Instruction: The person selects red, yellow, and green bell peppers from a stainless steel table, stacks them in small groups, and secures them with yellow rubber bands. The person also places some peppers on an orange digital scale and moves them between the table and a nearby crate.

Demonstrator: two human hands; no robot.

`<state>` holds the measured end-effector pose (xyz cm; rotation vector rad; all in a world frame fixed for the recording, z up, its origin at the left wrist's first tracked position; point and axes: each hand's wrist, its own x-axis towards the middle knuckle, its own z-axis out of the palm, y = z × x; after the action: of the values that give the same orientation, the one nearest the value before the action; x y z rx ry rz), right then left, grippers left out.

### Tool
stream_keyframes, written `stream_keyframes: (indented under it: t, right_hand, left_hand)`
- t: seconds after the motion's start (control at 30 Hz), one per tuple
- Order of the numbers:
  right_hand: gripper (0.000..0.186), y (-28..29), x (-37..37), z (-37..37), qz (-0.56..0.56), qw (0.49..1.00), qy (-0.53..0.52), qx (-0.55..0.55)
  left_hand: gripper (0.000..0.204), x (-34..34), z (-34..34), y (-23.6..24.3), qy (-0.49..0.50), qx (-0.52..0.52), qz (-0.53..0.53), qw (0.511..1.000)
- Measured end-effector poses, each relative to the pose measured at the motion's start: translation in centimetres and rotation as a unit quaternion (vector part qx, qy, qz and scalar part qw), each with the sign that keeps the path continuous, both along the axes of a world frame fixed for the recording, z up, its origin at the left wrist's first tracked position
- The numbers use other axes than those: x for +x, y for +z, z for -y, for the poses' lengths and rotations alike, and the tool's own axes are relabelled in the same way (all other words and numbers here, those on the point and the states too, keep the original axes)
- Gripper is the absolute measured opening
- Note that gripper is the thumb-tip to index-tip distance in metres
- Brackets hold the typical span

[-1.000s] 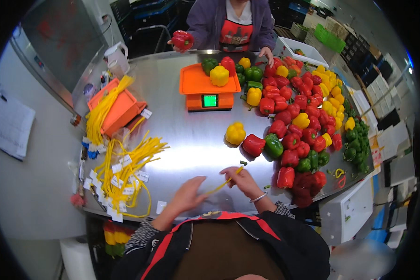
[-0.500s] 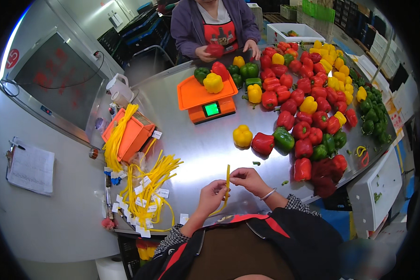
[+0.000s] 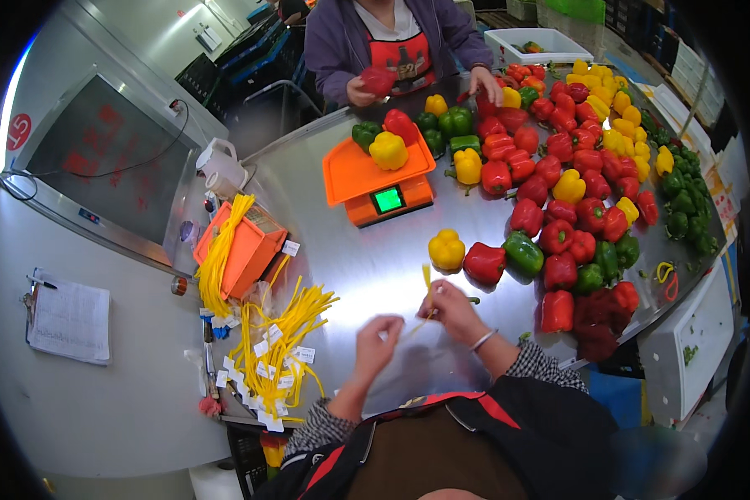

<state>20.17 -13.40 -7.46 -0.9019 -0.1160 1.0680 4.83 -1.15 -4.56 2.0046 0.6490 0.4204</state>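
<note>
At far left, a clipboard (image 3: pixel 69 325) with paper and a pen hangs on a pale wall. Next, at the left edge of my metal table (image 3: pixel 308 192), stands a white jug (image 3: pixel 222 165). In front of it is a tilted orange bin (image 3: pixel 258 243), long yellow bands draped over its side; a loose heap of yellow bands (image 3: pixel 296 312) with white tags lies nearer me.

In the middle, an orange scale (image 3: pixel 381 179) with a lit green display carries a yellow, a red and a green pepper. Below it my left hand (image 3: pixel 373 346) is raised over the table, its fingers loosely curled; I cannot tell whether it touches the band's lower end. Across the table, a person (image 3: pixel 392 42) in a purple jacket and red apron holds a red pepper (image 3: pixel 378 81).

Just right of my left hand is a single yellow band (image 3: pixel 427 275) — pinched between the thumb and fingers of my right hand (image 3: pixel 454 310), one end sticking up. Beyond that hand a yellow pepper (image 3: pixel 447 249), a red one and a green one sit in a row. The right side is a wide spread of peppers (image 3: pixel 587 187) — red, yellow and green — with a white box (image 3: pixel 687 358) beside the table's edge.
</note>
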Motion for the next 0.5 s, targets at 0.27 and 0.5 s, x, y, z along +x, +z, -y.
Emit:
stream_keyframes:
  t: [0.27,0.5]
  right_hand:
    - [0.012,2.1,13.6,-5.2,0.138,0.985,-0.102,0.000]
    - [0.034,4.1,22.2,-15.9,0.628,0.741,-0.175,-0.160]
  left_hand:
    - [0.012,14.8,-15.0,1.6,0.016,0.333,0.128,0.934]
    - [0.037,25.8,-20.2,-2.9,0.116,0.378,0.051,0.917]
